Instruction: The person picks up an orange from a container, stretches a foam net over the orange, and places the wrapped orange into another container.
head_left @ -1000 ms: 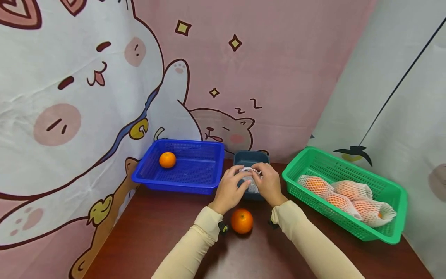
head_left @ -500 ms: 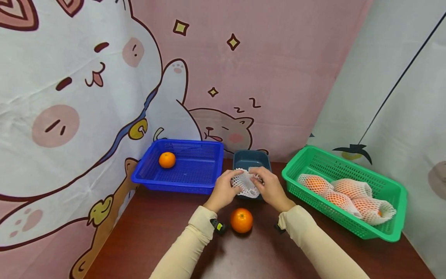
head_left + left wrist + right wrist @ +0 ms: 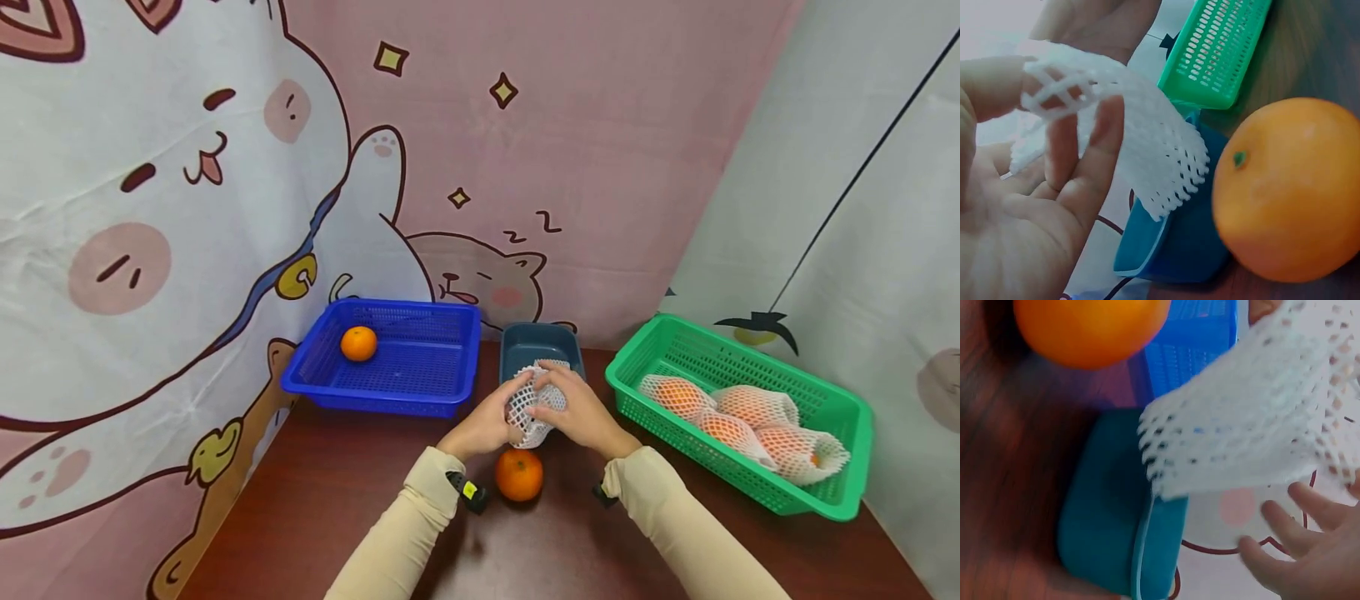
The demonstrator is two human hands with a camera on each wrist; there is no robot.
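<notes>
A white foam fruit net is held up between both hands, above the table and in front of a dark teal box. My left hand grips its left side, with fingers curled at the mesh in the left wrist view. On the other side my right hand pinches the net by thumb and forefinger; its other fingers spread free in the right wrist view. A bare orange sits on the table just below the net, between the wrists. No fruit shows inside the net.
To the left stands a blue basket with one bare orange in it. A green basket at the right holds several net-wrapped oranges. A printed cloth hangs behind the brown table.
The net has come up out of the teal box and toward me, spreading wider between my hands. Both hands have drawn slightly nearer. The orange on the table stays put.
</notes>
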